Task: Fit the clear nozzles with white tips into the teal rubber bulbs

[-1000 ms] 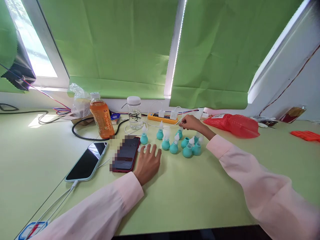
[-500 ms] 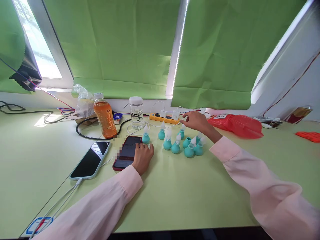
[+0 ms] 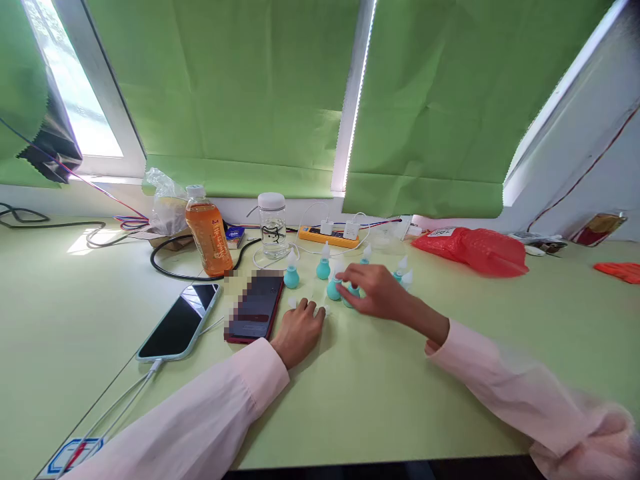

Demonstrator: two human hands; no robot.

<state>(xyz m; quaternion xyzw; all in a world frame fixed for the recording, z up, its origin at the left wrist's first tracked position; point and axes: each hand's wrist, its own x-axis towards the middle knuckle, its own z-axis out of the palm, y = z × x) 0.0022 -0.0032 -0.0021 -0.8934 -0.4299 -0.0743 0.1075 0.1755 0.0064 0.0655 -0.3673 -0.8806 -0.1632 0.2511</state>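
Teal rubber bulbs with translucent white pointed tips (image 3: 323, 265) are standing in a loose cluster on the pale green tabletop (image 3: 380, 393), and the right hand (image 3: 373, 293) is lying over the near side of that cluster. Its fingers are curling loosely around one bulb at the front (image 3: 333, 289); whether they are actually pinching it or only touching it cannot be told, since the hand is covering most of it. The left hand (image 3: 299, 329) is resting palm down, fingers spread, just beside the red-cased phone (image 3: 255, 308), holding nothing.

Judging from how closely the bulbs are standing, a grip low on the round body, not on the thin tip, is likely serving best, with a straight lift so the neighbours are not getting knocked over.

For room, the table is offering a broad bare stretch toward the person, between the two pink sleeves. Behind the cluster things are crowding: a clear glass jar with a white lid (image 3: 273, 225), an orange drink bottle (image 3: 209, 231), a yellow power strip (image 3: 327, 236) with white cables, and a red plastic bag (image 3: 473, 249) to the right. A second phone in a pale blue case (image 3: 181, 321) is lying to the left, well apart from the bulbs.
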